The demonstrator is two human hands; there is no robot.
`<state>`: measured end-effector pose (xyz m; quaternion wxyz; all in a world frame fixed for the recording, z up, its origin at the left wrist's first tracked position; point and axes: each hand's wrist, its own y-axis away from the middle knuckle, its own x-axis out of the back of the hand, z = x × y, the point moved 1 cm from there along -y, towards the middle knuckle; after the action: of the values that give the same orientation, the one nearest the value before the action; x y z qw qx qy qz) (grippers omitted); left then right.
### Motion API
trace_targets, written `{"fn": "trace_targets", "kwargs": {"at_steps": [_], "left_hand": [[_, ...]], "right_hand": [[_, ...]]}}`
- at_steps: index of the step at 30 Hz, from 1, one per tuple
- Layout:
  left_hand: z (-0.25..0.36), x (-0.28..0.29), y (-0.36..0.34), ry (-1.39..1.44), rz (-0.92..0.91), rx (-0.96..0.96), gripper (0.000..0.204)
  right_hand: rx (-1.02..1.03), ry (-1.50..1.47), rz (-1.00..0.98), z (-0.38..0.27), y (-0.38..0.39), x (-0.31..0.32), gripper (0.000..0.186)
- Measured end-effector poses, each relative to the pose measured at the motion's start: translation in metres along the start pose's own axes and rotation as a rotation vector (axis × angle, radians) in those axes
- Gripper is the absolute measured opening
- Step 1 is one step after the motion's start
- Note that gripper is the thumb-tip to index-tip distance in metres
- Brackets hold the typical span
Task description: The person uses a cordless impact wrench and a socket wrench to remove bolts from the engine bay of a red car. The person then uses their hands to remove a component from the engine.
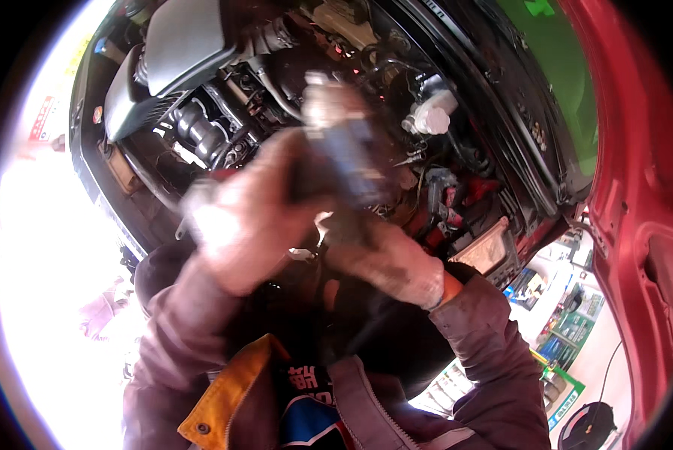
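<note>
In front of my chest, above the engine bay, I hold a blurred tool-like thing (344, 146) with a dark blue body and a pale metallic upper end. Motion smears it too much to tell its kind. My left hand (250, 214) is at its left side, thumb and fingers curled about a dark part of it. From the lower right my right hand (389, 262) closes round its lower end. Dark smudges cover the fingers of the right hand, and both hands are partly blurred.
The open engine bay surrounds my hands, with a black plastic cover (186, 45), hoses, a white reservoir (430, 112) and a rusty-brown headlamp housing (480, 247). A red panel (621, 187) curves up at the right. Boxes (573, 322) and a black cable reel (588, 427) lie at the lower right.
</note>
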<state>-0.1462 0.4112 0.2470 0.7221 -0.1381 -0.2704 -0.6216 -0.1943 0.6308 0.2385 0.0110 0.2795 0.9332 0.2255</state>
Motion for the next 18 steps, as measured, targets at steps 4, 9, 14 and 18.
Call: {"fn": "trace_targets", "kwargs": {"at_steps": [4,9,14,18], "left_hand": [[0.041,-0.073,-0.007,0.249,-0.301,0.081,0.064],[0.025,-0.123,-0.010,0.345,-0.324,-0.308,0.062],[-0.048,-0.160,-0.042,0.048,-0.397,0.003,0.039],[-0.070,-0.211,-0.104,0.046,-0.480,0.046,0.046]], "right_hand": [[0.063,-0.195,0.573,0.027,0.003,0.022,0.039],[-0.070,-0.214,0.739,0.042,0.007,0.076,0.034],[-0.374,-0.415,0.812,0.050,0.004,0.098,0.043],[-0.466,-0.479,0.720,0.055,-0.002,0.099,0.037]]}}
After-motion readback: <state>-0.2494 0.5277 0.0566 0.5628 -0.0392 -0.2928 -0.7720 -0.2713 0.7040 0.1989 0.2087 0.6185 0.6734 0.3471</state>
